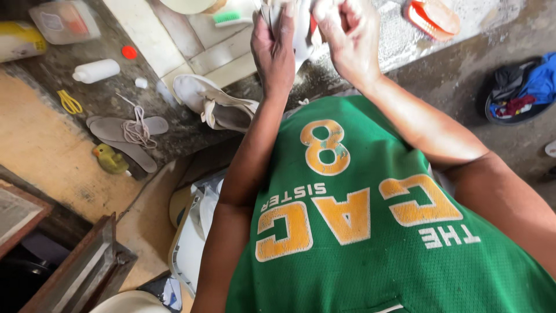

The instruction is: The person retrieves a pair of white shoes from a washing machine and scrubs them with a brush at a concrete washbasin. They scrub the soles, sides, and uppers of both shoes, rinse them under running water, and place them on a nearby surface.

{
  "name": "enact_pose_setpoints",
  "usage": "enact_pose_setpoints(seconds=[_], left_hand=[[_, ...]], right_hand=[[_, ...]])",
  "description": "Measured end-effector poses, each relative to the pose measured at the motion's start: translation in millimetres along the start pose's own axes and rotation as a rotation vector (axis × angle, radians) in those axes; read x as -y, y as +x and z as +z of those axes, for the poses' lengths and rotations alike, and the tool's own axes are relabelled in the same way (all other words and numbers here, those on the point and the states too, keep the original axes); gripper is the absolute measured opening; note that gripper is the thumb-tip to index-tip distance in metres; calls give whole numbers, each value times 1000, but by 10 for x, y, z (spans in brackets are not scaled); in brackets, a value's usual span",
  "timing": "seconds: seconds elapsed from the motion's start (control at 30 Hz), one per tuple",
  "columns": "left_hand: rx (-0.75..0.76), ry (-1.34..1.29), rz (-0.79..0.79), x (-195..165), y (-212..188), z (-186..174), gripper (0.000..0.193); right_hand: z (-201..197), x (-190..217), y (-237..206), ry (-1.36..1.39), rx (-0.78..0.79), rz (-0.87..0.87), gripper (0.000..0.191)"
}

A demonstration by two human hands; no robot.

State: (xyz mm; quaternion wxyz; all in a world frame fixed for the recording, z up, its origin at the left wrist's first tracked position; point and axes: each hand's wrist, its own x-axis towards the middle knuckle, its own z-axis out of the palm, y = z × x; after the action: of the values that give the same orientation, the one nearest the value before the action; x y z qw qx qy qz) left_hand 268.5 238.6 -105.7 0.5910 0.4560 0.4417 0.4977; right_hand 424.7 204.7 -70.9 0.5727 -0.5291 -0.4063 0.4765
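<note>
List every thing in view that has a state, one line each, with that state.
left hand: gripping the white shoe
right hand: closed on the white shoe
white shoe: held up, partly hidden
second shoe: lying on its side
white bottle: lying down, uncapped
red cap: off, apart
insoles: out, laces on top

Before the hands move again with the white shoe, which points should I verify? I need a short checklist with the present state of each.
1. Left hand grips the white shoe: ok.
2. Right hand is also on the shoe: ok.
3. Whole shoe is in view: not ok, the frame edge cuts it.
4. Second white shoe lies apart on the ledge: ok.
5. Grey insoles with laces lie beside it: ok.
6. Green brush is within reach: cannot tell.
</note>
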Motion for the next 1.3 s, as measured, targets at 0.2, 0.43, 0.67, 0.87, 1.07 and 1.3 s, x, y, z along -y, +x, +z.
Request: enact_pose_setpoints(seconds=[0.2, 0.43, 0.67, 0.87, 1.07, 1.3], left_hand=[[36, -34, -16, -47, -33, -39, 23], [49, 45, 22, -85, 3, -49, 24], [1, 33, 12, -85, 80, -42, 24], [-10, 0, -14, -63, 70, -32, 23], [7, 14, -5, 17, 100, -16, 21], [67, -98, -3, -51, 36, -101, 28]], right_hand=[[-53, -255, 57, -429, -157, 54, 35], [32, -117, -116, 51, -66, 62, 23], [98, 170, 7, -340, 5, -63, 26], [105, 238, -10, -359, 104, -302, 15], [177, 409, 3, -20, 62, -11, 13], [58, 325, -225, 97, 213, -71, 16]])
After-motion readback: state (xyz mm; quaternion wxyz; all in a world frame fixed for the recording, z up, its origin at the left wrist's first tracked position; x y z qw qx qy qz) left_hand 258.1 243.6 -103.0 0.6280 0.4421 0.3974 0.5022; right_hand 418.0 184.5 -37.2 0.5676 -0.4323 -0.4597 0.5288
